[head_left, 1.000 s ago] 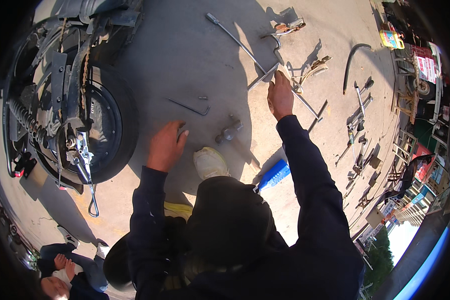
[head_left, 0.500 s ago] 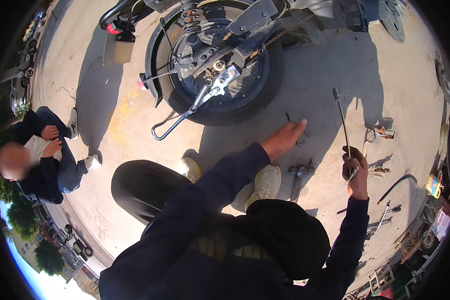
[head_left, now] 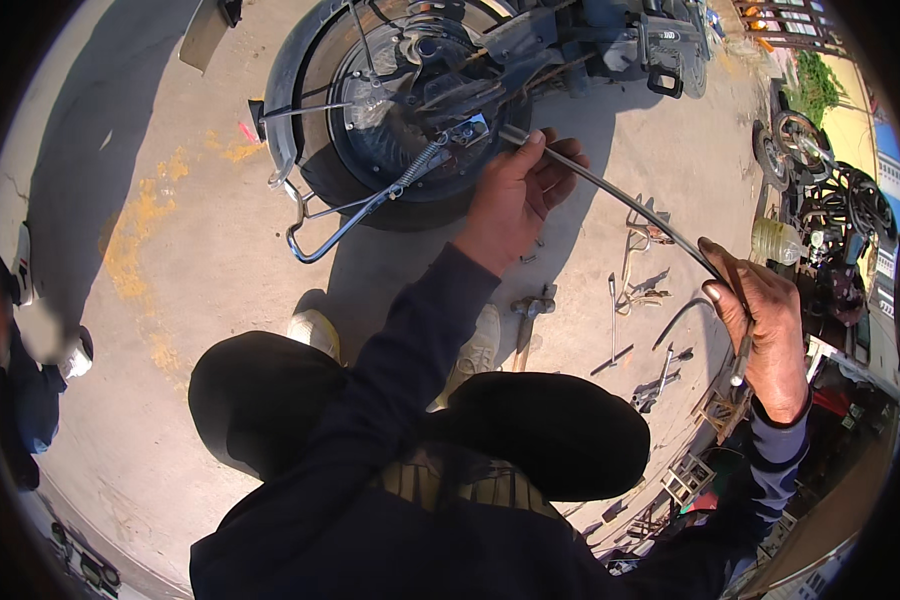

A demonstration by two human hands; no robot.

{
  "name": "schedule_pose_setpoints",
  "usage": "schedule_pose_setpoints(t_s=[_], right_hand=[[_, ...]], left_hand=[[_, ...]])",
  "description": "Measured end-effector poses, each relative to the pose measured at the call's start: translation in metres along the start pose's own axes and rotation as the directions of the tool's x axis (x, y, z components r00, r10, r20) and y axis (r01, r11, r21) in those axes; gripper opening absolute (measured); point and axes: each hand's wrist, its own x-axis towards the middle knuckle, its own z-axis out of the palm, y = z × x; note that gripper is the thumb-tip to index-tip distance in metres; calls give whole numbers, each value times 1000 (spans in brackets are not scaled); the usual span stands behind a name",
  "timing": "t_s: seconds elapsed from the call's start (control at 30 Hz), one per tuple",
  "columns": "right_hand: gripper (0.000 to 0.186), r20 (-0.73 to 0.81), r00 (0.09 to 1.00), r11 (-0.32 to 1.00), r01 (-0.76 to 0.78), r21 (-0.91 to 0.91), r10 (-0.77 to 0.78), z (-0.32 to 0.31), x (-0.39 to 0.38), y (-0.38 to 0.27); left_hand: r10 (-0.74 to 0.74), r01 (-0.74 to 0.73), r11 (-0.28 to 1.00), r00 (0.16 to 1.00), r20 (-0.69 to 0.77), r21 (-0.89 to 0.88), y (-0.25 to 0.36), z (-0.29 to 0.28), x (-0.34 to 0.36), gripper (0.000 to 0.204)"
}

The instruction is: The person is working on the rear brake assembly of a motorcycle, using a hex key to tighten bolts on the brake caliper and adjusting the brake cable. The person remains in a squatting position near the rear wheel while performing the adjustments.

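My right hand [head_left: 765, 325] is closed around the handle end of a long metal socket wrench [head_left: 638, 207], and a short bar end sticks out below the fist. The wrench slants up and left to my left hand [head_left: 515, 205]. There my thumb and fingers are closed on the shaft just behind the socket head. That socket end lies in front of the hub of a motorcycle rear wheel [head_left: 300, 170], near a shiny stand bracket [head_left: 467, 131]. A coil spring [head_left: 417, 167] runs from the bracket along the bent chrome stand [head_left: 345, 225]. Whether the socket touches the bracket, I cannot tell.
A hammer [head_left: 530, 312] lies on the concrete by my right shoe [head_left: 480, 340]. Several tools and a black hose [head_left: 685, 315] lie farther right. Parked motorcycles [head_left: 800, 145] and a plastic jug [head_left: 776, 241] stand beyond. Another person [head_left: 15, 340] is at the left edge.
My left hand has come up from above the floor onto the wrench's socket end. My right hand has raised the wrench and tilted it toward the wheel. The view has shifted right.
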Motion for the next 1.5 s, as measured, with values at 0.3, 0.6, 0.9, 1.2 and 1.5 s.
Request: schedule_pose_setpoints(t_s=[0.3, 0.6, 0.9, 1.2, 1.5], right_hand=[[64, 345, 884, 543, 467, -698, -316, -22, 60, -55], [43, 334, 894, 767, 434, -473, -300, -31, 113, -72], [44, 400, 591, 413, -793, 447, 701, -19, 73, -46], [64, 671, 572, -499, 454, -738, -472, -49, 59, -50], [41, 274, 956, 978, -52, -203, 107, -28, 109, -66]], left_hand=[[-29, 51, 935, 997, 66, -350, 14, -35, 10, 21], [50, 21, 826, 993, 109, -564, 7, -33, 17, 21], [25, -38, 898, 999, -37, -439, -5, -6, 14, 22], [45, -92, 930, 990, -137, -357, 5, -7, 13, 17], [84, -126, 949, 984, -155, -288, 9, -1, 15, 18]])
